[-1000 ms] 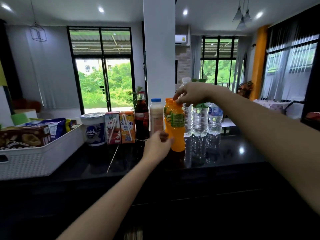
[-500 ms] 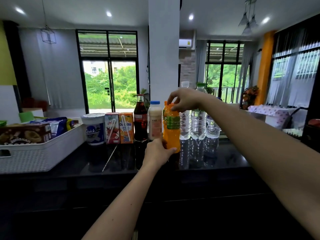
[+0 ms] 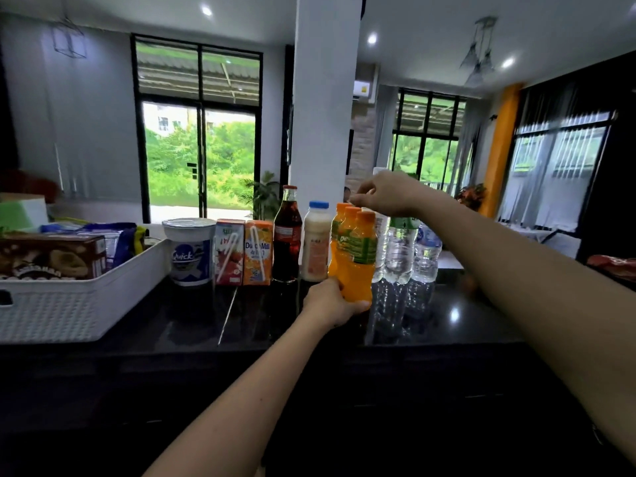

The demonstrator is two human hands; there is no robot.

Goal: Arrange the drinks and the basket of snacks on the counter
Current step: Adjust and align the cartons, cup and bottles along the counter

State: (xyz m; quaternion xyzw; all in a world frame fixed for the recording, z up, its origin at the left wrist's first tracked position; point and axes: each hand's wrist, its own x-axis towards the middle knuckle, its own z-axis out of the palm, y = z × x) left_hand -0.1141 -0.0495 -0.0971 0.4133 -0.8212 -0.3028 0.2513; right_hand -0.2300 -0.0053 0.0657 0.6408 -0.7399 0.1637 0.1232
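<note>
While the left hand point(image 3: 332, 304) has closed round the base of the front orange bottle point(image 3: 358, 259), the right hand point(image 3: 389, 194), fingers pinched at 12 o'clock, has lifted off the caps, suggesting final alignment on the counter point(image 3: 447, 315).

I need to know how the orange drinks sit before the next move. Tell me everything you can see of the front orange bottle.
The front orange bottle is clear plastic filled with orange drink, with an orange cap and a green and orange label around its upper half. It stands about upright at the near end of a file of three alike bottles, between the milky bottle and the water bottles. The left hand grips its base, hiding whether it rests on the counter. The right hand pinches above the caps.
</note>
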